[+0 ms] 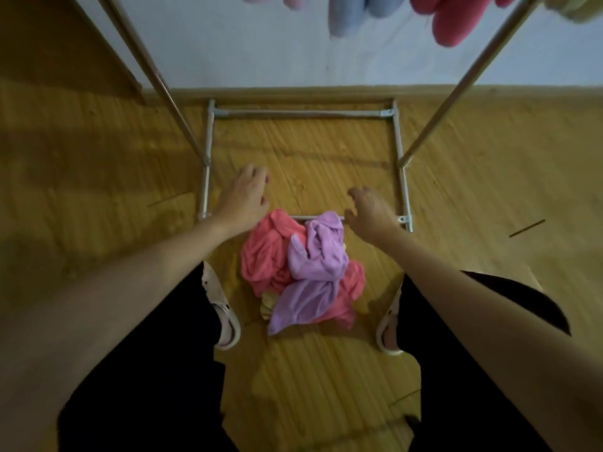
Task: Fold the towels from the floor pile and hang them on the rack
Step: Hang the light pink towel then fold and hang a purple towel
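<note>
A pile of towels lies on the wooden floor between my feet: a purple towel (315,272) on top, coral-pink towels (264,256) under it, and a bit of yellow towel (269,303) peeking out at the lower left. My left hand (243,199) hangs above the pile's far left edge, fingers relaxed, holding nothing. My right hand (370,212) hovers above the pile's far right edge with loosely curled fingers, also empty. The metal rack (301,113) stands right in front. Pink, blue and yellow towels (352,13) hang from its top.
The rack's slanted legs (456,93) rise on both sides, and its base frame sits on the floor against the white wall. My white shoes (225,318) flank the pile. A wooden door or panel (81,44) stands at the far left.
</note>
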The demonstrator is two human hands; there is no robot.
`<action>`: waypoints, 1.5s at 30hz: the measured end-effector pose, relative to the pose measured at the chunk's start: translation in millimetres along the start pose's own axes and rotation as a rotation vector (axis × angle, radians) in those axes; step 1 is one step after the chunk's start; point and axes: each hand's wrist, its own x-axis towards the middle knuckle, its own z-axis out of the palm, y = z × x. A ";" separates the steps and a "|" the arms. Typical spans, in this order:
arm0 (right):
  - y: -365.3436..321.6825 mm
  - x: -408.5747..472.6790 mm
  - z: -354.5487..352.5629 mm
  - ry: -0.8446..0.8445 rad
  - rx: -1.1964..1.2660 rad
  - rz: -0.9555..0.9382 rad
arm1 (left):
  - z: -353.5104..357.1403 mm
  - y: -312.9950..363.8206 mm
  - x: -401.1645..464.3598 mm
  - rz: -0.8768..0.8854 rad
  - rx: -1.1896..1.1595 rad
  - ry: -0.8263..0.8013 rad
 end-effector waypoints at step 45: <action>-17.2 -109.0 -37.3 -0.136 0.759 -0.015 | 0.0 82.6 -63.1 -0.290 -0.948 -0.626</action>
